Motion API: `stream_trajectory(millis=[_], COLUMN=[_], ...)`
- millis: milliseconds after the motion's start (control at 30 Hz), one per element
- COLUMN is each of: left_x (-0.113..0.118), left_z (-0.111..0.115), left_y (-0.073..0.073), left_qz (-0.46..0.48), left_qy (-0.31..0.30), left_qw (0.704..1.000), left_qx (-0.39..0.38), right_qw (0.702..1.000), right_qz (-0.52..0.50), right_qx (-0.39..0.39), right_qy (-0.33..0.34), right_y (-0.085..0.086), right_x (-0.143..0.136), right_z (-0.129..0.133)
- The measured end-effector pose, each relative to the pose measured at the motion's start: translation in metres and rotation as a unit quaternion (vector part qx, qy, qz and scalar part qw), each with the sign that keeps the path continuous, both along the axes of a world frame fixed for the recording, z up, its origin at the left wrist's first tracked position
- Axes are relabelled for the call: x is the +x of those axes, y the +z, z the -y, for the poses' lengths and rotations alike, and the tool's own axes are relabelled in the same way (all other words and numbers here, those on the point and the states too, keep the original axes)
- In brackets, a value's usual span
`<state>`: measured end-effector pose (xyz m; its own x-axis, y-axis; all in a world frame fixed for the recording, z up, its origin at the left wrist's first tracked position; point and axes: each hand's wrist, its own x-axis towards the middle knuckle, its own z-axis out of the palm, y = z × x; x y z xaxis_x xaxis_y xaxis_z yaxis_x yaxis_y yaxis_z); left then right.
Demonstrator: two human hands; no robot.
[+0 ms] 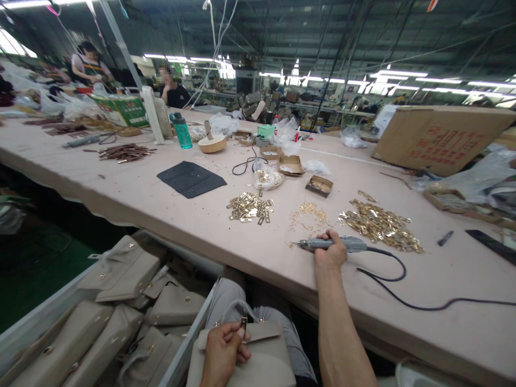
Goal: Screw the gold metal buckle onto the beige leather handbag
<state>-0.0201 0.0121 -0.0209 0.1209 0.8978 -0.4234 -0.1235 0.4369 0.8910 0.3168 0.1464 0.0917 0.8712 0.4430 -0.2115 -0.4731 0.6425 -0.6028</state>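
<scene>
Head view: right hand clasps a grey electric screwdriver lying crosswise on the table, tip pointing left, gold fittings just behind; left hand pinches a clasp on a lap-held beige bag

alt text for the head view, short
A right hand grips a corded electric screwdriver on a long worktable strewn with gold metal fittings, while the left hand holds a small clasp over a beige handbag.
</scene>
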Motion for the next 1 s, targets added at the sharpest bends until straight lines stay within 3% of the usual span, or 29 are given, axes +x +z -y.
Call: stream_trajectory(millis=[633,833,1000], left_x=[0.000,-0.001,0.003], left_z=[0.002,0.002,0.006], left_y=[0.005,0.005,0.013], left_qz=[-0.005,-0.008,0.015], left_qy=[0.003,-0.005,0.008], left_qw=[1.000,1.000,1.000], left_qx=[0.014,0.012,-0.001], right_qw=[0.998,0.998,0.990], right_qz=[-0.027,-0.029,0.011], right_qx=[-0.048,-0.036,-0.028], right_qy=[-0.026,0.036,0.135], right_y=[0.002,0.017,0.023], right_x=[0.009,-0.003,-0.045], right_z=[-0.002,0.022,0.058])
